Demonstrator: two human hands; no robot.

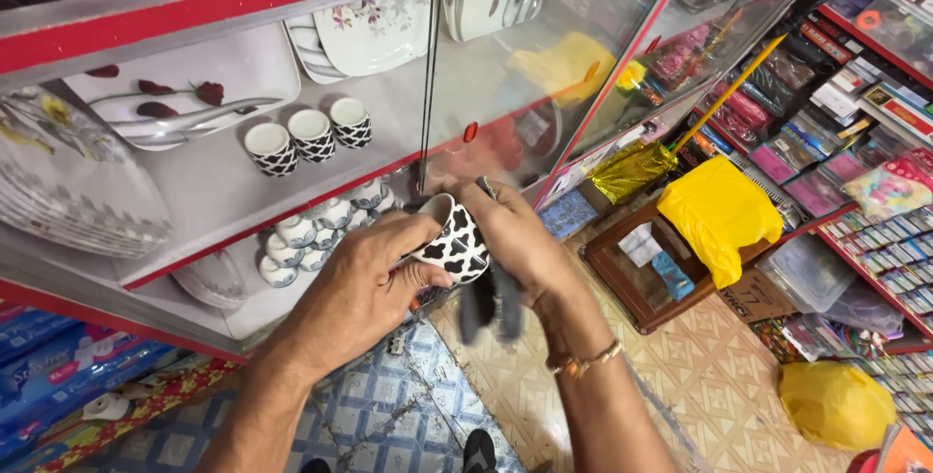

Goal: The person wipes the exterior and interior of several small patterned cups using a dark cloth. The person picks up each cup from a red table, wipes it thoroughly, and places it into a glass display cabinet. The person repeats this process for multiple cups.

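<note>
The cup (449,240) was white with black blotches, much like a cow's hide. Three cups (309,133) on the shelf (224,191) wore a black-and-white lattice print. The shelf edges were red. A white tray (194,74) carried dark red flowers (roses, by their shape). The bag (717,215) was bright yellow, the cloth (491,303) dark grey, and the floor tiles (700,376) tan with a diamond pattern.

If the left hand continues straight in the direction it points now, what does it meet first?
Probably the black-and-white cup it already grips; beyond that, the right hand holding a dark cloth. Depth is unclear.
</note>
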